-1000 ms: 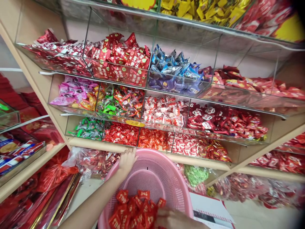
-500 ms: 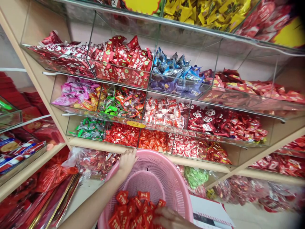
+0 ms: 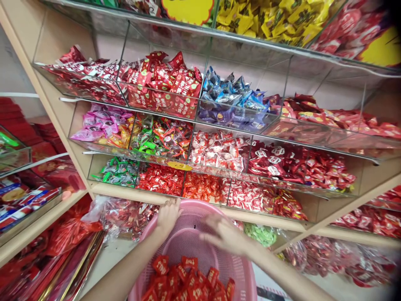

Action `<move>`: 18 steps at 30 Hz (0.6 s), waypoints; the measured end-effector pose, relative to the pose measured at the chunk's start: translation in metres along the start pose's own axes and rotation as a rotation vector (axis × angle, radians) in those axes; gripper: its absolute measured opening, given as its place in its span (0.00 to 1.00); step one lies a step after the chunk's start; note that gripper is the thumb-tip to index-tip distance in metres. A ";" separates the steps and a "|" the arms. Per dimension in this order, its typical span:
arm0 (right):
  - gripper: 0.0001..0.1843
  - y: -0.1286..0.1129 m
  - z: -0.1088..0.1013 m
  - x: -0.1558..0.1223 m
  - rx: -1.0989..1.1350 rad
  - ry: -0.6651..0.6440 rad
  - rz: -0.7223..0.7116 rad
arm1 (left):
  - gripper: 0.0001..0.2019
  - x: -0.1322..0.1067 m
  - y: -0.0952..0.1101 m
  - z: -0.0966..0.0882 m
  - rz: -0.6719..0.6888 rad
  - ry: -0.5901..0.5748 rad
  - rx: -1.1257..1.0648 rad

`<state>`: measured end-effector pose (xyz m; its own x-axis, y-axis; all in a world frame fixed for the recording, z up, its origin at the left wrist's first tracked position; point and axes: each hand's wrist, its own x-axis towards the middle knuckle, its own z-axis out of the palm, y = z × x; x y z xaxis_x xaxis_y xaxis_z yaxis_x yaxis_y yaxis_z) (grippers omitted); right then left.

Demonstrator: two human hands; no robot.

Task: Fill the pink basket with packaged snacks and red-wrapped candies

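Note:
A pink plastic basket (image 3: pixel 249 271) with perforated sides stands at bottom centre, against the front of the shelf. My left hand (image 3: pixel 168 215) is closed over its far rim, fingers wrapped round the edge. Small red wrapped candies (image 3: pixel 188 280) with pale lettering lie heaped in the near part of the basket. Above the basket's right side hovers my right hand (image 3: pixel 224 233), slightly blurred, with its fingers apart and nothing visible in them. Nearest beyond both hands are the lowest shelf's bins, with orange-red wrapped candies (image 3: pixel 202 188) and red wrapped candies (image 3: pixel 161 179).
Clear dividers split the shelf unit (image 3: pixel 125 192) into bins of wrapped sweets. Blue packets (image 3: pixel 232 90) sit higher up, yellow packets (image 3: pixel 272 19) at the top. Plastic bags (image 3: pixel 122 215) lie under the shelf on the left, green sweets (image 3: pixel 260 235) on the right.
My right hand has lifted from the candies in the basket and moved forward, up toward the far rim. My left hand keeps its grip on the rim. The view has shifted slightly.

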<state>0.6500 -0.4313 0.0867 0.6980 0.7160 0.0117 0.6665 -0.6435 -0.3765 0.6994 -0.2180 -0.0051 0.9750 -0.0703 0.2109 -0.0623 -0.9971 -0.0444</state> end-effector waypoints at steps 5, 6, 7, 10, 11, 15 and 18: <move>0.21 0.062 -0.012 0.104 -0.196 0.133 0.144 | 0.13 -0.002 -0.002 -0.001 0.002 0.020 -0.003; 0.22 0.073 -0.011 0.123 -0.206 0.142 0.180 | 0.13 -0.002 -0.002 -0.001 0.000 0.020 0.006; 0.23 0.083 -0.009 0.140 -0.213 0.141 0.214 | 0.13 -0.002 -0.003 0.000 -0.001 0.021 0.015; 0.24 0.099 -0.002 0.182 -0.228 0.109 0.290 | 0.12 -0.002 -0.004 0.002 0.001 0.036 0.025; 0.25 0.101 0.001 0.193 -0.233 0.092 0.306 | 0.11 -0.002 -0.003 0.003 0.004 0.042 0.025; 0.27 0.102 0.011 0.220 -0.257 0.022 0.345 | 0.10 -0.001 -0.001 0.007 0.007 0.049 0.029; 0.23 0.106 0.012 0.223 -0.275 -0.014 0.345 | 0.11 0.000 0.000 0.007 0.003 0.026 0.017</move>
<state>0.8735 -0.3366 0.0383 0.8898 0.4486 -0.0844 0.4408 -0.8924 -0.0960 0.7005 -0.2176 -0.0125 0.9689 -0.0741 0.2362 -0.0613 -0.9962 -0.0611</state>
